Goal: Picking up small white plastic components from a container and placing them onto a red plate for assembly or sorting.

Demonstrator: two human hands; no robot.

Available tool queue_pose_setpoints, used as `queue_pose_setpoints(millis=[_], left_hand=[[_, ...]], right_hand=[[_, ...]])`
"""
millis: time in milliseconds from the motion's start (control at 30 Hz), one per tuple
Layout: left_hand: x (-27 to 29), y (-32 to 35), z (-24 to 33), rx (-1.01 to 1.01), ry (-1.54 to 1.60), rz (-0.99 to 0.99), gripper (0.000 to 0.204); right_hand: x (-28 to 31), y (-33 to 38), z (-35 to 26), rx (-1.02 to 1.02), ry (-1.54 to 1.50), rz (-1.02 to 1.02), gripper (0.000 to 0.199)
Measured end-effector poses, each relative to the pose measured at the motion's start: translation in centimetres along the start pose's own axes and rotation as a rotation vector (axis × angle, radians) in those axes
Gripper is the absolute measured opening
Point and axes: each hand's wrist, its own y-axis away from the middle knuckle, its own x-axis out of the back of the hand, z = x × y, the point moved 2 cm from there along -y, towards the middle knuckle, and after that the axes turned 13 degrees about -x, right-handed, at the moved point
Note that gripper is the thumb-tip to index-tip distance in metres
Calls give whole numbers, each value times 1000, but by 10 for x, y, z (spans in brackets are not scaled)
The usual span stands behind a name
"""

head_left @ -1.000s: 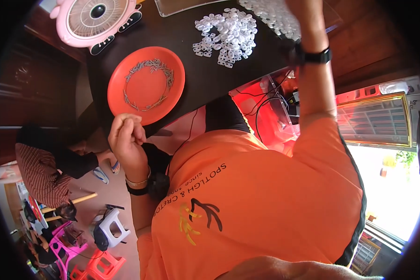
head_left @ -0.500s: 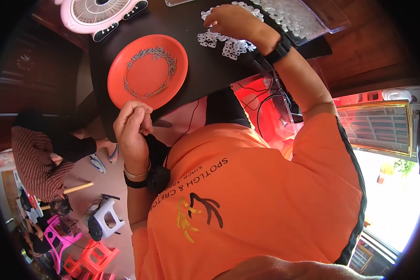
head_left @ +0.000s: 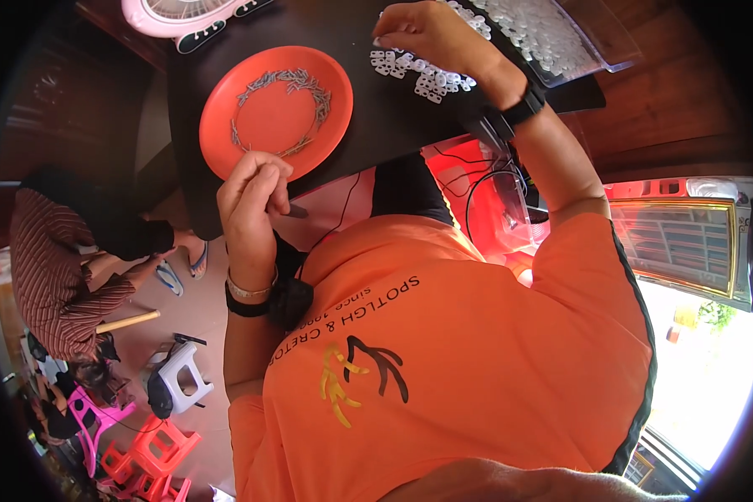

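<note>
My left hand (head_left: 255,201) is at the near rim of a round red plate (head_left: 217,138), its fingers curled and thumb pressed in. Whatever it may hold is hidden. Small grey metal pins (head_left: 309,96) lie in a loose ring inside the plate. Over on the right, my right hand (head_left: 443,38) hovers above a scattered pile of small white plastic pieces with holes (head_left: 431,84). Its fingertips are drawn together, and anything between them is too small to make out.
A clear bin (head_left: 598,42) of whitish plastic pieces stands at the far right of the dark table (head_left: 372,138). A pink fan (head_left: 184,21) sits at the far left. At left, a person in a striped top (head_left: 54,268) bends near a grey stool (head_left: 184,381) and red stools (head_left: 163,448).
The view has shifted slightly, so the plate and pile sit farther right. My right fingers have come closer together over the pile. My left hand remains curled by the plate's rim.
</note>
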Motion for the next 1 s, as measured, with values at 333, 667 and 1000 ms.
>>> queue_pose_setpoints(millis=[333,667,1000], left_hand=[[-7,5,-9,-60,-13,-164,24],[-4,11,-10,2,160,-159,22],[10,13,-9,-45,222,25,18]], right_hand=[[-77,62,-93,188,-372,-228,6],[-79,69,-85,384,-353,-239,12],[-2,4,-8,191,331,180,16]])
